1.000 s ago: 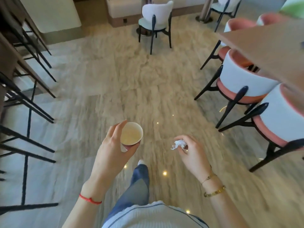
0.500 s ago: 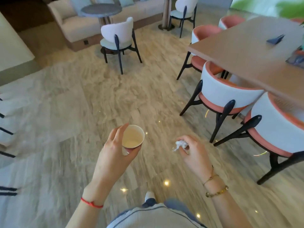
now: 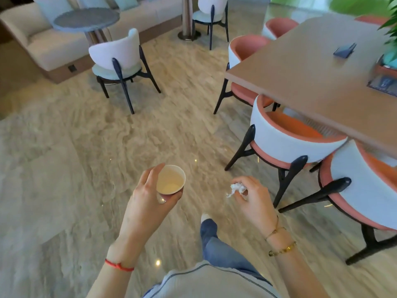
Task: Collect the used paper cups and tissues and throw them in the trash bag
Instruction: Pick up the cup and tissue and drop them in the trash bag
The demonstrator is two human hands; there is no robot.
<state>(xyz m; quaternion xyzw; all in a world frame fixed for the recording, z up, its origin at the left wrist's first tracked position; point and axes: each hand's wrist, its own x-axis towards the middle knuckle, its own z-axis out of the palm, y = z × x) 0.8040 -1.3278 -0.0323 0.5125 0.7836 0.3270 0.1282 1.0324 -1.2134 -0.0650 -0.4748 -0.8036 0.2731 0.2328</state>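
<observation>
My left hand (image 3: 148, 201) holds a small paper cup (image 3: 170, 179) upright in front of me, its pale inside facing up. My right hand (image 3: 253, 196) pinches a crumpled white tissue (image 3: 236, 188) between fingers and thumb. Both hands hover above the marble floor at waist height, about a hand's width apart. No trash bag is in view.
A wooden table (image 3: 311, 78) stands at the right with white-and-coral chairs (image 3: 285, 138) tucked around it and a dark object (image 3: 344, 50) on top. A white chair (image 3: 118, 57), a round grey table (image 3: 86, 19) and a sofa (image 3: 43, 39) lie ahead left.
The view has swung right and forward as I walk: the black stool legs at the left are gone, and the table, chairs and sofa area have come closer. Both hands keep their holds.
</observation>
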